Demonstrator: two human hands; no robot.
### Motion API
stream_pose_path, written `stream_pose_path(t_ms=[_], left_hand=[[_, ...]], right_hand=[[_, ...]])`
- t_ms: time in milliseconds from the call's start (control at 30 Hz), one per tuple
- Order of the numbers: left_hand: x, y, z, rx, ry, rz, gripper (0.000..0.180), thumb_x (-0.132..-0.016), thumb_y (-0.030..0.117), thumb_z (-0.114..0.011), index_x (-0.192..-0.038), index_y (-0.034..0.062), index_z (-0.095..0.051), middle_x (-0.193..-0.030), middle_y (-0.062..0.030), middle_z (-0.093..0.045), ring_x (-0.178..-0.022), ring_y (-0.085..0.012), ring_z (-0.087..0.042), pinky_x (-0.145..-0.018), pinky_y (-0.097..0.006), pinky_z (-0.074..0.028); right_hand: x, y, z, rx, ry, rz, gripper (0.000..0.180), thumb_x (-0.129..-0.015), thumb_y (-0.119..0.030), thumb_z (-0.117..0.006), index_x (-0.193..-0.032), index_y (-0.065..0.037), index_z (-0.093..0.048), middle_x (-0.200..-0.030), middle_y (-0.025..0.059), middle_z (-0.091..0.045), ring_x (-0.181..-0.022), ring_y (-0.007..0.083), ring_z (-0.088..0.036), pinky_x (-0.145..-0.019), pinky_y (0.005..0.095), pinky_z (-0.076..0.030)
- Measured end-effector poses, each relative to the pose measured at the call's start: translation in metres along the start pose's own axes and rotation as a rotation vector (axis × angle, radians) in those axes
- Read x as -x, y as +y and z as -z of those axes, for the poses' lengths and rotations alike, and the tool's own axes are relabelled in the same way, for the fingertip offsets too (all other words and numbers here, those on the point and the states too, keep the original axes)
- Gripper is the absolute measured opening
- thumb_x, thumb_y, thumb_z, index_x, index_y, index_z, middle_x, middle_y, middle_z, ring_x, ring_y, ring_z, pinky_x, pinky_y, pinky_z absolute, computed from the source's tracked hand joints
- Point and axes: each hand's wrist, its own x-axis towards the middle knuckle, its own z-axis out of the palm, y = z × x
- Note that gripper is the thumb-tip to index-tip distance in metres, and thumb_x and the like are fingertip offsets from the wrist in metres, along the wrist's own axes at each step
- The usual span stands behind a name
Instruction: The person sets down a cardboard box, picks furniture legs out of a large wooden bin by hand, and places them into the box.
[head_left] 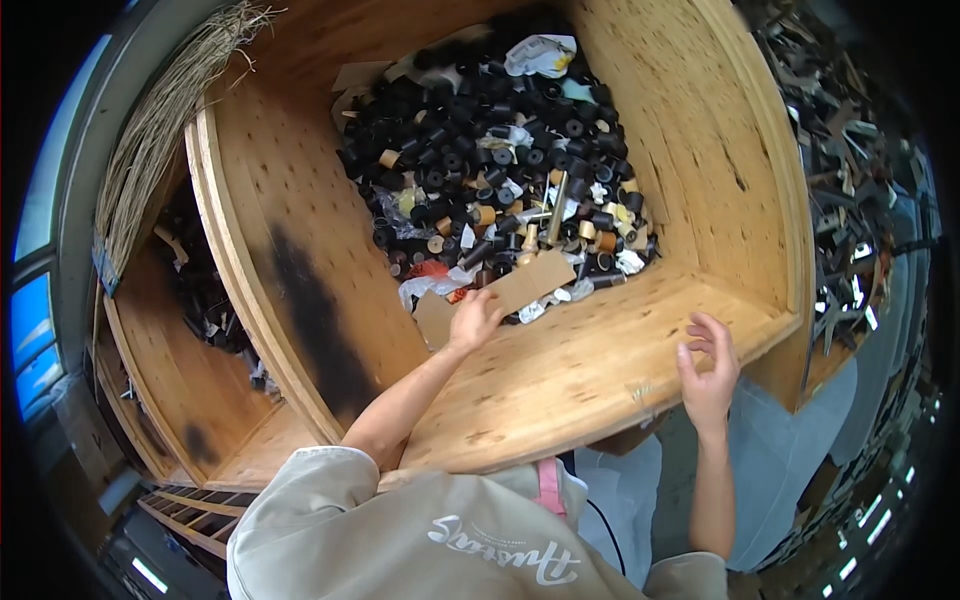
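My left hand (pixel 477 320) reaches into a large plywood bin (pixel 690 110) and closes on a piece of brown cardboard (pixel 537 282). Another brown cardboard flap (pixel 433 318) shows on the hand's other side; whether the two are joined is hidden. Beneath lies a heap of black cylindrical pieces (pixel 450 160), some with a hole through the middle, mixed with tan ones (pixel 485 215). A metal rod (pixel 558 205) sticks up from the heap just beyond the cardboard. My right hand (pixel 711 370) hangs over the bin's front right edge, fingers curled but apart, holding nothing.
Crumpled plastic wrappers (pixel 541 56) and a red scrap (pixel 430 269) lie among the pieces. A straw broom (pixel 165 130) leans at the left, over neighbouring wooden bins (pixel 170 350). Many dark metal parts (pixel 845 180) are piled at the right.
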Motion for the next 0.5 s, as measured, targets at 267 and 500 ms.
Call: stream_pose_path(t_ms=[267, 500], left_hand=[[-0.125, -0.201, 0.007, -0.333, 0.050, 0.408, 0.059, -0.085, 0.030, -0.073, -0.140, 0.0155, -0.056, -0.146, -0.0193, -0.047, -0.133, -0.0405, -0.050, -0.105, -0.051, -0.048], [-0.254, -0.222, 0.030, -0.383, 0.104, 0.409, 0.086, -0.083, 0.038, -0.080, -0.157, 0.0286, -0.037, -0.162, -0.0215, -0.029, -0.151, -0.0429, -0.028, -0.112, -0.060, -0.039]], right_hand=[[-0.221, 0.166, -0.218, 0.621, -0.876, 0.106, 0.081, -0.080, -0.025, -0.082, -0.151, -0.019, -0.043, -0.154, 0.0170, -0.043, -0.133, 0.0387, -0.053, -0.108, 0.0474, -0.048], [-0.370, 0.248, -0.416, 0.800, -0.576, -0.123, 0.088, -0.079, -0.035, -0.084, -0.155, -0.028, -0.040, -0.161, 0.0134, -0.034, -0.131, 0.0462, -0.053, -0.106, 0.0530, -0.049]])
